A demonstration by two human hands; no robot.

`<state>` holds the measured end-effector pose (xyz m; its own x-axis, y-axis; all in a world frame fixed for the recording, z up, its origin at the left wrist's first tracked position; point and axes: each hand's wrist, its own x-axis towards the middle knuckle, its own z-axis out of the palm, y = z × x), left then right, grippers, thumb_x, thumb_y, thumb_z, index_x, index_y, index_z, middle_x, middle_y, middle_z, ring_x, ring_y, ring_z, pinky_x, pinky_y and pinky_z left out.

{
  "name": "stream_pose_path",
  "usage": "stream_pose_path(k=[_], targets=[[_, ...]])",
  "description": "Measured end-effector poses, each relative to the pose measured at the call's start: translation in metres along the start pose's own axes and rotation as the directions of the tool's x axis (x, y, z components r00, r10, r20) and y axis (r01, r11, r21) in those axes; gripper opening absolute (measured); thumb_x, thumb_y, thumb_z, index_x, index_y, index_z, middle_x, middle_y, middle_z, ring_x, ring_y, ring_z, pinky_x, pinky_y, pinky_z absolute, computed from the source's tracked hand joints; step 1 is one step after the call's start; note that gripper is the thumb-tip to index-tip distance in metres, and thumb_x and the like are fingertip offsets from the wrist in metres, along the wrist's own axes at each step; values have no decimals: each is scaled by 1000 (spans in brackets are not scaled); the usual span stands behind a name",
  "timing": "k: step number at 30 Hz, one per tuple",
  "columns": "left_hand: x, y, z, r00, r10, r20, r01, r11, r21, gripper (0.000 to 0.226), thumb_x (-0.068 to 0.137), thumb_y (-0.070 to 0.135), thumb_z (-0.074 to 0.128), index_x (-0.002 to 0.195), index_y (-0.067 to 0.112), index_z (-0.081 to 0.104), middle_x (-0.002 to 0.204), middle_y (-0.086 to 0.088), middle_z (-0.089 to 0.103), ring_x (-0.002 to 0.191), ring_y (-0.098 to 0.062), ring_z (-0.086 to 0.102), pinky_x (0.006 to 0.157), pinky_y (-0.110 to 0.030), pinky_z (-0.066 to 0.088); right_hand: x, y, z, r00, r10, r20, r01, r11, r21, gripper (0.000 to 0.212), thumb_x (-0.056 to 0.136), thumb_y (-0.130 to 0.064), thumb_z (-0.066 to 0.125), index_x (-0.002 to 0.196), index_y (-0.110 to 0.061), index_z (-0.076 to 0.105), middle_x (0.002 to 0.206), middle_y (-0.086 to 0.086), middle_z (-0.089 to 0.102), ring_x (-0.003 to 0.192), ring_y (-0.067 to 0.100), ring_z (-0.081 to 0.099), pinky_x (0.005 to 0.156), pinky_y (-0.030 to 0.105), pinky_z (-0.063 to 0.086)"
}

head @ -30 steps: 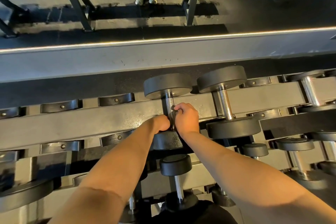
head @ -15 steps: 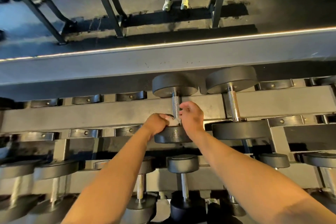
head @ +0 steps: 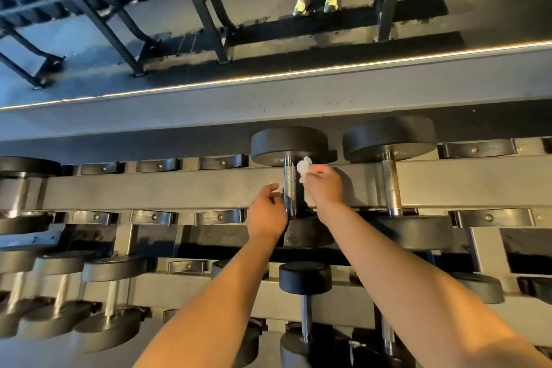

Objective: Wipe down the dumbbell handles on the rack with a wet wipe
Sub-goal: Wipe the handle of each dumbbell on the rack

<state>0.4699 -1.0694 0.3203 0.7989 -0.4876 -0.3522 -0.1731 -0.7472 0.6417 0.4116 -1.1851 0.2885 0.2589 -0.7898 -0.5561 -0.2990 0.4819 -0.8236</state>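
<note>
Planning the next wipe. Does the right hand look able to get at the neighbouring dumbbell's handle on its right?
Probably yes: the right hand, pinching the wipe, is level with that handle, and only bare rail lies between them.

The right hand (head: 324,188) pinches a crumpled white wet wipe (head: 304,169) just right of the knurled handle (head: 289,188) of a dumbbell (head: 288,145) on the top tier of the rack (head: 179,188); contact cannot be confirmed. The left hand (head: 266,212) sits just left of the handle, fingers loosely curled, holding nothing. A second dumbbell (head: 391,185) rests to the right.
</note>
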Motion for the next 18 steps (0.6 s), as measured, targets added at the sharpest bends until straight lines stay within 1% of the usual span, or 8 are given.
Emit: stream_pose_path(k=[2, 5, 7, 8, 10, 11, 15, 18], targets=[[2, 3, 2, 1000, -10, -2, 10, 999, 47, 33, 102, 24, 46, 133, 31, 57, 117, 0, 71, 103, -21, 67, 93, -43, 56, 10, -3, 9, 995, 71, 66, -78, 992, 104, 21, 96, -15, 61, 114, -22, 69, 115, 3, 66, 102, 21, 64, 81, 28, 53], [3, 2, 4, 1000, -7, -6, 7, 999, 47, 33, 102, 29, 44, 131, 33, 60, 114, -1, 73, 104, -23, 67, 94, -43, 55, 15, -4, 24, 996, 74, 58, -82, 984, 159, 20, 96, -6, 62, 112, -15, 71, 109, 5, 68, 92, 17, 62, 70, 21, 49], [5, 1, 4, 1000, -2, -13, 3, 999, 49, 32, 101, 30, 43, 127, 35, 61, 113, 0, 73, 103, -23, 67, 93, -44, 55, 13, -1, 26, 997, 58, 49, -65, 988, 139, 25, 96, 1, 57, 112, -14, 69, 110, 6, 67, 93, 17, 62, 74, 24, 51], [5, 0, 5, 1000, 2, -14, -1, 999, 48, 32, 101, 30, 42, 125, 35, 62, 112, 1, 73, 103, -23, 67, 93, -44, 55, 14, 2, 25, 997, 58, 56, -63, 993, 96, 31, 95, 5, 54, 117, -11, 69, 117, 7, 67, 99, 20, 63, 82, 29, 54], [6, -1, 5, 1000, 3, -13, -3, 999, 32, 30, 102, 29, 41, 120, 36, 64, 109, 2, 74, 100, -21, 67, 91, -41, 56, 15, 9, 20, 991, 87, 101, -85, 996, -20, 43, 94, 9, 51, 129, -11, 66, 129, 6, 65, 114, 23, 62, 100, 36, 52], [6, -1, 5, 1000, 2, -13, -2, 1000, 25, 29, 103, 28, 40, 117, 36, 64, 108, 3, 74, 98, -19, 67, 90, -38, 55, 16, 12, 17, 985, 116, 126, -107, 992, -74, 43, 96, 7, 51, 131, -13, 65, 130, 5, 64, 114, 23, 61, 103, 37, 51], [5, -1, 4, 1000, -11, -13, 11, 1000, 2, 30, 104, 24, 39, 117, 34, 64, 105, 6, 74, 95, -16, 66, 81, -29, 50, 20, 14, 8, 954, 194, 228, -119, 945, -305, 39, 101, -2, 46, 134, -15, 63, 127, 7, 65, 112, 25, 60, 102, 38, 50], [6, -1, 4, 1000, -15, -17, 15, 1000, -15, 31, 104, 24, 39, 121, 33, 64, 109, 8, 74, 96, -14, 66, 84, -30, 53, 19, 14, 9, 900, 253, 355, -36, 854, -518, 36, 102, -4, 45, 130, -16, 64, 116, 6, 65, 103, 22, 58, 92, 34, 51]])
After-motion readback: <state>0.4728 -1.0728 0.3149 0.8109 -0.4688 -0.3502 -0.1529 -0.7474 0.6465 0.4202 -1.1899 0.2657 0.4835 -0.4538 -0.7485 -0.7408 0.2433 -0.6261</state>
